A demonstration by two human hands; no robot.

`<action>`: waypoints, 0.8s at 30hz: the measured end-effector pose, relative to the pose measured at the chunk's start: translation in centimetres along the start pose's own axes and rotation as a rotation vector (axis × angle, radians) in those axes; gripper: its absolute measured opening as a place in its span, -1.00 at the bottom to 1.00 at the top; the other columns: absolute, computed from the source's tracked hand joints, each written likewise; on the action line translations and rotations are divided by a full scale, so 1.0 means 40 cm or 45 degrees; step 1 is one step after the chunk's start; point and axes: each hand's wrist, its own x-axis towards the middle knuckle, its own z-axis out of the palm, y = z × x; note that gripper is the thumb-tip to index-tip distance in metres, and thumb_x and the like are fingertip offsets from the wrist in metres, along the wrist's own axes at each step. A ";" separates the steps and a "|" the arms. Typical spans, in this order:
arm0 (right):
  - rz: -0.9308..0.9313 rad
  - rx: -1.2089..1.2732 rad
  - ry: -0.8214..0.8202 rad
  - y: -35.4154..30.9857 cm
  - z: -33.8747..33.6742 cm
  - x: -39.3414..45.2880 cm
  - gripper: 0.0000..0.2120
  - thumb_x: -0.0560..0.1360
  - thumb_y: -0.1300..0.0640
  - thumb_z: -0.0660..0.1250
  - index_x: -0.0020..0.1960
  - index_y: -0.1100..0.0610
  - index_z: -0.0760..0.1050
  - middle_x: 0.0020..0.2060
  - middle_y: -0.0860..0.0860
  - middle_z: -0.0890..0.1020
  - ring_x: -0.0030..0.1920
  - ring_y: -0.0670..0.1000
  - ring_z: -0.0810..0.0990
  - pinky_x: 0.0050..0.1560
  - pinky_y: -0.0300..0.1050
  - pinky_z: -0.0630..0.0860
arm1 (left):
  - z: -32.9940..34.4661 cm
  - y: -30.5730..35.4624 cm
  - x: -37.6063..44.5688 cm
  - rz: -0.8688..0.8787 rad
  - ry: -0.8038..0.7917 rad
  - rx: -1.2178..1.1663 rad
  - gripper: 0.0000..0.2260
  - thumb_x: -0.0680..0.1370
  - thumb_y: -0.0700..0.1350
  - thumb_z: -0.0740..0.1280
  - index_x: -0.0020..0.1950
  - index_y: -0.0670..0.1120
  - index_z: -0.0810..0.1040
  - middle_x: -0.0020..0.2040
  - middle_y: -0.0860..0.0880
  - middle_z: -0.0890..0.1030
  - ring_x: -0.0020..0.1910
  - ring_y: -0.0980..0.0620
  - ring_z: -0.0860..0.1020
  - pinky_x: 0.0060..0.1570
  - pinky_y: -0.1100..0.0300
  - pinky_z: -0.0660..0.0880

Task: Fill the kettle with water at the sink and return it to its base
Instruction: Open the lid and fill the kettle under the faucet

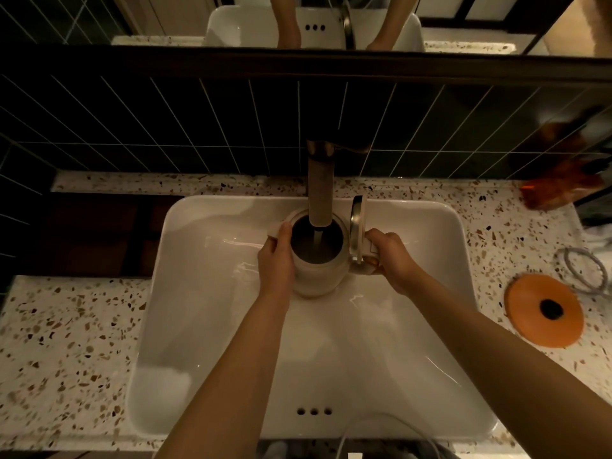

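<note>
A cream kettle (319,273) hangs over the white sink (205,293), directly under the brass faucet (319,193). Its lid (357,233) stands flipped open on the right side. A stream of water runs from the faucet into the dark opening. My left hand (276,260) wraps the kettle's left side. My right hand (392,256) grips the handle on the right. The orange round kettle base (544,309) lies on the speckled counter to the right of the sink, with a dark connector in its middle.
A coiled grey cord (584,270) lies behind the base. An orange-brown object (559,190) sits at the counter's back right. Dark tiles (165,127) cover the wall, with a mirror (314,24) above. A dark recess (99,233) is left of the sink.
</note>
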 end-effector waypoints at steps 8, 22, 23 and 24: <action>-0.001 -0.026 0.001 0.001 -0.002 0.001 -0.68 0.43 0.03 0.16 -0.18 0.29 0.52 -0.30 0.28 0.46 -0.24 0.19 0.45 -0.10 0.03 0.49 | -0.001 -0.002 -0.006 0.041 0.008 0.035 -0.81 0.60 0.09 0.25 -0.18 0.10 0.50 -0.13 0.10 0.60 -0.12 0.19 0.53 -0.17 0.30 0.42; 0.011 -0.015 0.001 0.009 -0.007 0.013 -0.68 0.38 -0.01 0.17 -0.26 0.26 0.47 -0.29 0.28 0.47 -0.22 0.18 0.47 0.00 0.14 0.55 | 0.011 0.010 -0.015 0.026 0.032 -0.011 -0.82 0.60 0.06 0.26 -0.18 0.09 0.51 -0.14 0.10 0.60 -0.12 0.16 0.54 -0.16 0.26 0.42; 0.008 -0.013 0.000 0.010 -0.009 0.014 -0.68 0.39 0.01 0.17 -0.25 0.27 0.48 -0.28 0.28 0.47 -0.22 0.19 0.47 0.03 0.17 0.55 | 0.012 0.010 -0.015 0.023 0.035 -0.012 -0.83 0.59 0.06 0.26 -0.18 0.09 0.51 -0.14 0.10 0.60 -0.12 0.16 0.54 -0.14 0.25 0.42; 0.006 -0.010 0.002 0.011 -0.009 0.014 -0.68 0.40 0.01 0.16 -0.23 0.27 0.49 -0.28 0.28 0.48 -0.22 0.19 0.48 0.05 0.20 0.56 | 0.014 0.009 -0.015 0.020 0.036 -0.015 -0.83 0.59 0.06 0.26 -0.17 0.08 0.52 -0.14 0.10 0.60 -0.12 0.15 0.54 -0.12 0.24 0.42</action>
